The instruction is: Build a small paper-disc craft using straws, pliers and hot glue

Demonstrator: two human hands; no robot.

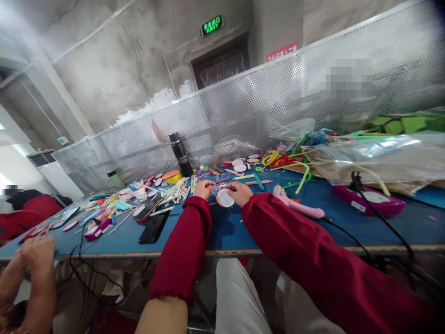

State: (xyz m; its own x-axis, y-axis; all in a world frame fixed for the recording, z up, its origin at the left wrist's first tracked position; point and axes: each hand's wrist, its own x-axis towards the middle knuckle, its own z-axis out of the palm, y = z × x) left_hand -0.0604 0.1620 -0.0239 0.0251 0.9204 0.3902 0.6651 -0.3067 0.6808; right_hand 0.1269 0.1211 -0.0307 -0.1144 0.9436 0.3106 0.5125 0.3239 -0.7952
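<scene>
Both my arms in red sleeves reach over the blue table (313, 222). My right hand (240, 191) is closed on the upper edge of a round white disc with a red rim (225, 198) that rests on the table. Just left of the disc, my left hand (203, 188) is curled into a pinch; what it holds is too small to make out. A heap of white sticks (175, 191) lies left of my hands. A pink glue gun (299, 207) lies right of my right wrist.
A black bottle (181, 154) stands behind my hands, and more red-rimmed discs (239, 165) lie beyond. A phone (153, 228) lies near the front edge. Coloured pipe cleaners (294, 164) and plastic bags (375, 155) fill the right. Another person's hands (33, 264) work at the lower left.
</scene>
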